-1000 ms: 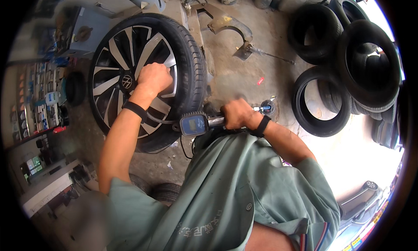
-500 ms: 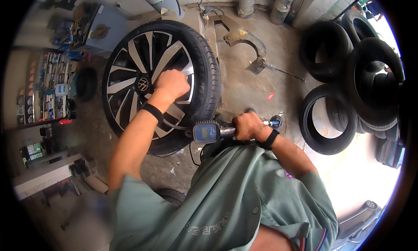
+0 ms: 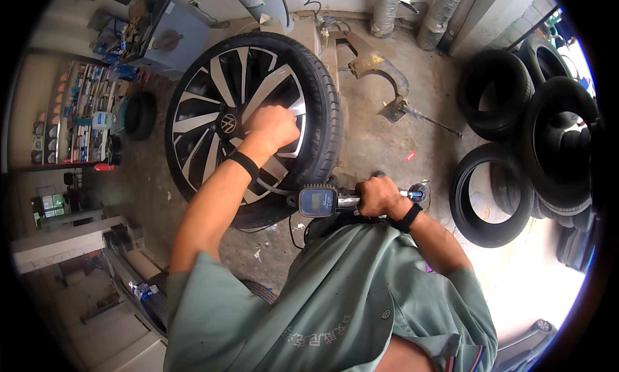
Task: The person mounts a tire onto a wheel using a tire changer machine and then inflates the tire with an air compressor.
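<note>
A wheel with a black tyre (image 3: pixel 319 140) and a black and silver spoked rim (image 3: pixel 219 78) stands in front of me. My left hand (image 3: pixel 269 127) is closed at the rim's spokes, right of the hub; its fingertips and whatever they hold are hidden. A hose (image 3: pixel 274 189) runs from below that wrist to a tyre inflator with a square display (image 3: pixel 316 201). My right hand (image 3: pixel 379 194) is shut on the inflator's metal handle, beside a blue air-line fitting (image 3: pixel 416 194) at its right end.
Several loose tyres (image 3: pixel 490 201) lie piled at the right. A curved metal machine arm (image 3: pixel 371 65) lies on the concrete floor (image 3: pixel 425 152) behind the wheel. A grey cabinet (image 3: pixel 167 43), wrapped cylinders (image 3: pixel 438 17) and a shelf of small goods (image 3: pixel 77 114) line the walls. A bench (image 3: pixel 64 236) stands lower left.
The whole view has shifted, so wheel, hands and tyres appear farther right in the picture. Both hands keep their grip and their places relative to the wheel and inflator.
</note>
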`<control>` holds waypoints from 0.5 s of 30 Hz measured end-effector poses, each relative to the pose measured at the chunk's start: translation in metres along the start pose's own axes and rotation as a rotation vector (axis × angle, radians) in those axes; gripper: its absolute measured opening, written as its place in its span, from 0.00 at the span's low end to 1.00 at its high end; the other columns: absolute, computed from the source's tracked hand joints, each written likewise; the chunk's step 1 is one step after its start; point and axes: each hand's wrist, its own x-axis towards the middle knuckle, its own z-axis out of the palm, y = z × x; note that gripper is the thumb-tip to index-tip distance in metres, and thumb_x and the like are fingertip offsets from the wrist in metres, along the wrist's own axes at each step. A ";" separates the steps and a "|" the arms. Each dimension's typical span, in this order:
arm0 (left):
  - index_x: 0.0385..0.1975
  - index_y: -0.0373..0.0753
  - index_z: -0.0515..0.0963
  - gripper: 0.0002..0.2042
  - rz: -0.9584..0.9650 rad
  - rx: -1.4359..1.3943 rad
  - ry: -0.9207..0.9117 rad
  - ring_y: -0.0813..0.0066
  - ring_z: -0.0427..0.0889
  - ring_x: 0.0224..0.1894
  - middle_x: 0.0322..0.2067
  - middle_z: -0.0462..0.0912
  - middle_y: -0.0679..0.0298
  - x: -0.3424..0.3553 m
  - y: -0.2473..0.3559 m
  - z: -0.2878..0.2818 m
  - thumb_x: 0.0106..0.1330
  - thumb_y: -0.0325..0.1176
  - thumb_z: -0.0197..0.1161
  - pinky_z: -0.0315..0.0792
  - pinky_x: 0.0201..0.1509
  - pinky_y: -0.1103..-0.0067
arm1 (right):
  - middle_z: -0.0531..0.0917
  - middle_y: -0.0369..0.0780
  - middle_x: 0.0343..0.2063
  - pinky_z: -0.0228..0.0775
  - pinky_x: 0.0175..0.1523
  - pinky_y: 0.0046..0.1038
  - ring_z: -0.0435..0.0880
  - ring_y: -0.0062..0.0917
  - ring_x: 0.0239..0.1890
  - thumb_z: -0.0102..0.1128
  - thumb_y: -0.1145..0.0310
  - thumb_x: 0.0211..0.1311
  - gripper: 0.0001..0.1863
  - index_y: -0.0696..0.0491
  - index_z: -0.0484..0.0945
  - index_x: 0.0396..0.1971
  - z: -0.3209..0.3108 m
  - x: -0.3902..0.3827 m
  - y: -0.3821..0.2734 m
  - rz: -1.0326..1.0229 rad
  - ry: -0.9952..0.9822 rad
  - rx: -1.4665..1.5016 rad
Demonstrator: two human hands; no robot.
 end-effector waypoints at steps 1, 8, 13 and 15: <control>0.28 0.34 0.86 0.18 -0.006 -0.003 0.005 0.47 0.86 0.38 0.31 0.86 0.46 0.000 0.000 0.001 0.68 0.41 0.54 0.78 0.46 0.62 | 0.86 0.49 0.30 0.79 0.45 0.39 0.87 0.43 0.37 0.60 0.60 0.42 0.14 0.52 0.85 0.27 0.000 0.000 0.000 0.006 0.000 -0.011; 0.29 0.34 0.86 0.18 -0.010 0.003 -0.011 0.47 0.86 0.39 0.31 0.86 0.47 0.000 0.000 0.000 0.68 0.41 0.54 0.78 0.48 0.63 | 0.86 0.49 0.30 0.79 0.47 0.38 0.87 0.43 0.38 0.59 0.61 0.44 0.14 0.52 0.86 0.27 -0.005 -0.002 -0.004 0.023 -0.022 -0.023; 0.29 0.34 0.86 0.18 -0.013 -0.004 -0.012 0.48 0.86 0.39 0.31 0.86 0.47 0.000 0.002 -0.001 0.67 0.41 0.54 0.78 0.48 0.63 | 0.86 0.49 0.30 0.79 0.47 0.39 0.87 0.43 0.38 0.59 0.61 0.44 0.13 0.52 0.86 0.27 -0.004 -0.002 -0.002 0.009 -0.020 -0.015; 0.28 0.34 0.86 0.18 -0.012 -0.006 -0.005 0.48 0.86 0.39 0.31 0.86 0.47 0.000 0.001 -0.001 0.67 0.41 0.54 0.78 0.48 0.63 | 0.86 0.49 0.29 0.79 0.46 0.39 0.87 0.43 0.37 0.59 0.61 0.44 0.13 0.52 0.86 0.27 -0.003 -0.002 -0.002 0.007 -0.005 -0.017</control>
